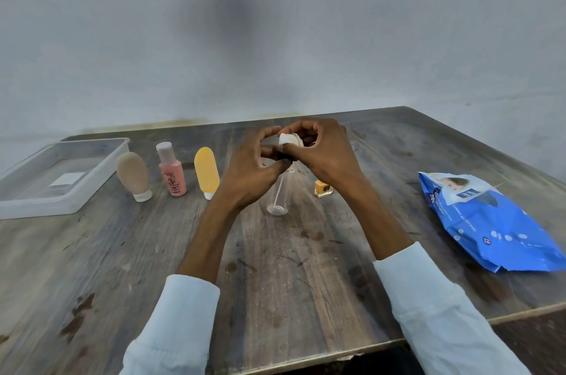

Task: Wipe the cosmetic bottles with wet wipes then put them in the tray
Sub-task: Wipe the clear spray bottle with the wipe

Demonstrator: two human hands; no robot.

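Left hand [257,172] pinching the clear bottle [280,197] at its neck; right hand [318,151] pinching a wet wipe [288,139] over the cap. Could tip toward the yellow bottle [322,188] just right of it, being light, narrow-based.

- Both forearms reach forward from pale rolled-back sleeves and converge at centre, hands raised above the surface.
- Left hand [254,172]: back toward the camera, fingers curled, thumb and index tips meeting the right hand's.
- Right hand [321,151]: fingers curled inward, fingertips pinching a small white wad.
- Hands touch at the fingertips.
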